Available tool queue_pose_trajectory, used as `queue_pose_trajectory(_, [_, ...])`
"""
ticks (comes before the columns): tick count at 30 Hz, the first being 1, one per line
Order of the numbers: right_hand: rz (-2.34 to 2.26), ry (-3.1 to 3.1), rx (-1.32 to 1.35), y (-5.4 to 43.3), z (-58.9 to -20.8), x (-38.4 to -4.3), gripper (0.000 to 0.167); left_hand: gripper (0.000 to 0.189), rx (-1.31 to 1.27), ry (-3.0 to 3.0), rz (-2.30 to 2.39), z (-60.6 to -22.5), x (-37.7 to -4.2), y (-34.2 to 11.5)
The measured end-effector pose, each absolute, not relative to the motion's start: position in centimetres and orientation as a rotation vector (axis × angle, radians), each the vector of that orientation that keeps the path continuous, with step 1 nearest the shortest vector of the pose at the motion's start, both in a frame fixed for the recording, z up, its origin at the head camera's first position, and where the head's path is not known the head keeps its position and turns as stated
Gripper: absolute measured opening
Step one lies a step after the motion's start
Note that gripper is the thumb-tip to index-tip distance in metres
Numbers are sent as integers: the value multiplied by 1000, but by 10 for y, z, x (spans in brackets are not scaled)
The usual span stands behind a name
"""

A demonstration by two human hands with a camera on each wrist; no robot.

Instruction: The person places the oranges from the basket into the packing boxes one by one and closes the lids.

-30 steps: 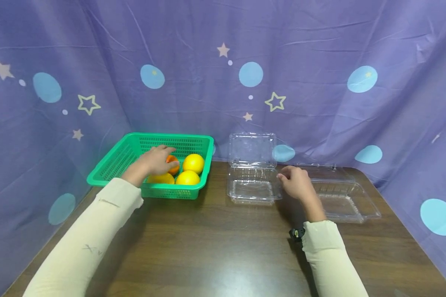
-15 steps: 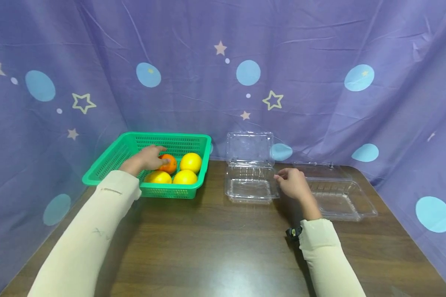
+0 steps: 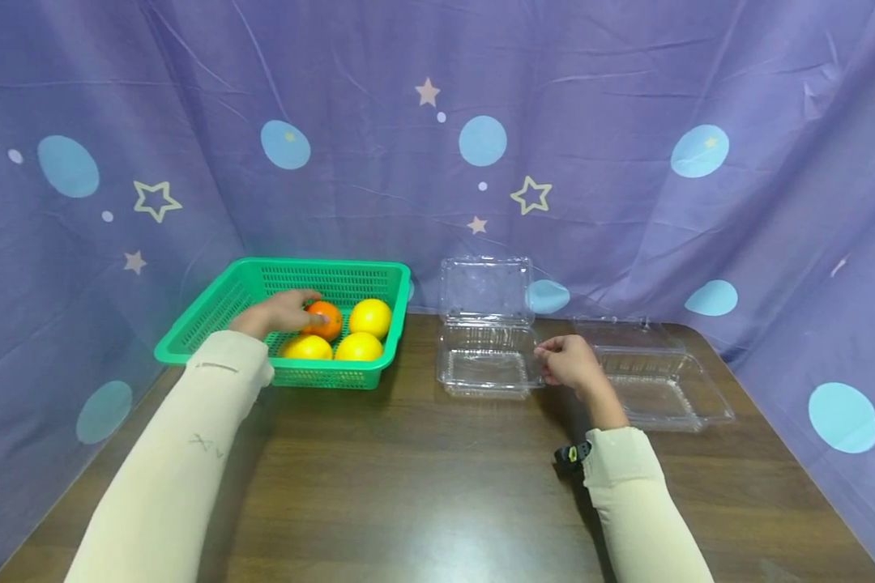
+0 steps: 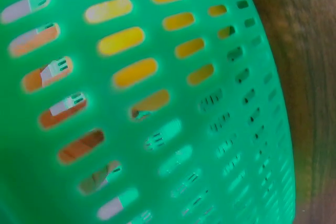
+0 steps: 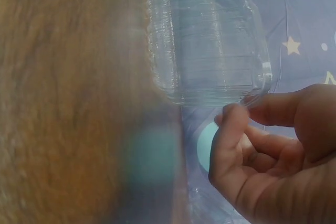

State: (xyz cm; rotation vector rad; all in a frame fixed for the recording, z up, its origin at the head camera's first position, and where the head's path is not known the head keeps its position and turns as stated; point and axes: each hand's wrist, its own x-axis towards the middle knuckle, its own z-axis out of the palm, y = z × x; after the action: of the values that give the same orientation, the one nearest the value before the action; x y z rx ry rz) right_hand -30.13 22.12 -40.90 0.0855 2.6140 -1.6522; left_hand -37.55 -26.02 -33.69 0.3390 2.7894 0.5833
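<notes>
In the head view my left hand [image 3: 280, 312] reaches into the green basket [image 3: 339, 373] and holds an orange [image 3: 326, 322], thumb on its front and fingers at its far side. Three yellow, orange-sized fruits lie around it; one yellow fruit [image 3: 370, 318] is at the right. Through the slots of the basket wall [image 4: 173, 82], the left wrist view shows bits of yellow fruit and hand. My right hand [image 3: 570, 362] pinches the right rim of a clear plastic clamshell box [image 3: 484, 368], its lid raised. The right wrist view shows thumb and forefinger at the box's rim corner [image 5: 257, 95].
A second clear plastic box [image 3: 656, 398], longer and with its lid back, stands right of my right hand. The brown wooden table [image 3: 408, 486] extends toward me. A purple curtain [image 3: 379, 162] with stars and dots hangs close behind the basket and boxes.
My left hand has moved down and left around the orange, which it earlier partly covered from above. My right hand's fingers have closed onto the box rim. The view has shifted slightly.
</notes>
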Motion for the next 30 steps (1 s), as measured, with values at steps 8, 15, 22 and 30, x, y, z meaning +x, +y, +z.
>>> queue_pose_trajectory(8, [-1821,2337,127,219,-407,-300,22,71,416,2790,591,-338,-379,-251])
queue_pose_trajectory(15, [-1899,2235,155,221,-411,-301,21,79,416,2802,522,-341,-383,-243])
queue_pose_trajectory(22, [-1909,2218,134,220,-412,-300,21,78,395,2827,456,-345,-384,-236])
queue_pose_trajectory(30, [-1900,2251,128,224,-411,-303,20,73,409,2861,513,-347,-386,-234])
